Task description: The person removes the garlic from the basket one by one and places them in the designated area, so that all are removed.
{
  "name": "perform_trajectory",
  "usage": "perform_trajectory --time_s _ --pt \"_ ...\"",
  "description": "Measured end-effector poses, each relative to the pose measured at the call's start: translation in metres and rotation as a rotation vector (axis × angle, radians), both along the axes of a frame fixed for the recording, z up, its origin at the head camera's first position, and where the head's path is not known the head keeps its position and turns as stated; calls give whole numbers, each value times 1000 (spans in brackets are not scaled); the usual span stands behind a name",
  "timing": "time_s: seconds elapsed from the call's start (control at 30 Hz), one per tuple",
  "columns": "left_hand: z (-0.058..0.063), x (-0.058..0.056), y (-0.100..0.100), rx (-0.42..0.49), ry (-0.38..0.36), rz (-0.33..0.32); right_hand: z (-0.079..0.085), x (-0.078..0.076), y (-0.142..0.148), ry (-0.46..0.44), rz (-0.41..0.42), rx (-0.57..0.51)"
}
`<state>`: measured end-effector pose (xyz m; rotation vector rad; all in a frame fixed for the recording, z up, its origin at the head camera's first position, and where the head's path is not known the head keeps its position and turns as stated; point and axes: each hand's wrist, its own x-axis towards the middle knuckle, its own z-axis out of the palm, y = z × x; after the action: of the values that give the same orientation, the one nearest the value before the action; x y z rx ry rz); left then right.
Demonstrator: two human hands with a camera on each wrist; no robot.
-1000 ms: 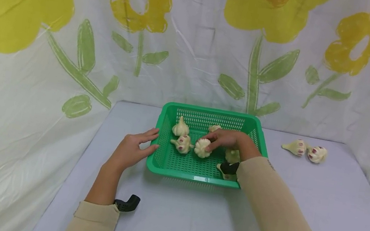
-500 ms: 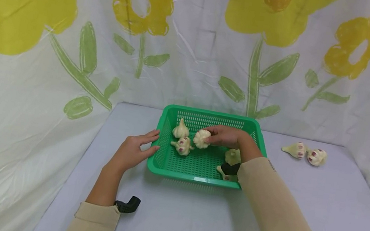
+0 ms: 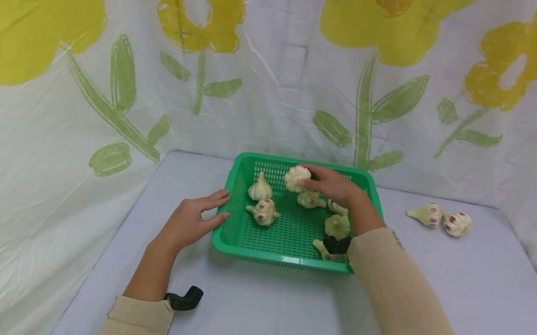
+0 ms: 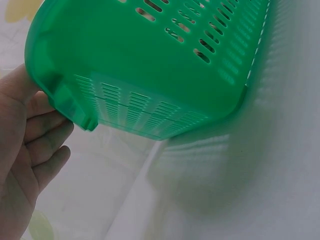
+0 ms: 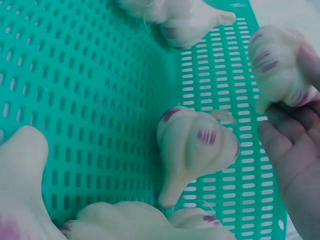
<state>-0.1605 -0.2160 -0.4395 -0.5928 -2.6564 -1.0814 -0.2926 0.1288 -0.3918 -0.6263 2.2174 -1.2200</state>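
My right hand [image 3: 331, 185] holds a garlic bulb [image 3: 297, 178] above the back part of a green plastic basket [image 3: 280, 258]. In the right wrist view the thumb and fingers grip this purple-streaked bulb [image 5: 277, 65]. Several more garlic bulbs lie in the basket: an upright bulb [image 3: 260, 188] and a tilted bulb [image 3: 264, 211] on the left, a bulb [image 3: 311, 200] under the right hand, and others by the right wall, partly hidden by the wrist. My left hand [image 3: 192, 218] rests its fingertips against the basket's left rim, also seen in the left wrist view with the fingers [image 4: 47, 142] loosely extended.
Two garlic bulbs [image 3: 440, 218] lie side by side on the white table [image 3: 254, 323], right of the basket. Behind the table hangs a white cloth [image 3: 269, 97] with yellow flowers. A black wrist device [image 3: 185, 298] sits at the left cuff.
My right hand has lifted the garlic bulb from the middle of the basket up and toward the back, uncovering a bulb beneath. The left hand stays at the rim.
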Motion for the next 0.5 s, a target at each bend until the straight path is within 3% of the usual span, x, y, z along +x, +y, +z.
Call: perform_trajectory --time_s 0.2,0.5 --pt "-1 0 0 2 -4 -5 5 1 7 68 -50 12" --pt "-1 0 -1 1 3 -2 19 3 28 186 -151 -67"
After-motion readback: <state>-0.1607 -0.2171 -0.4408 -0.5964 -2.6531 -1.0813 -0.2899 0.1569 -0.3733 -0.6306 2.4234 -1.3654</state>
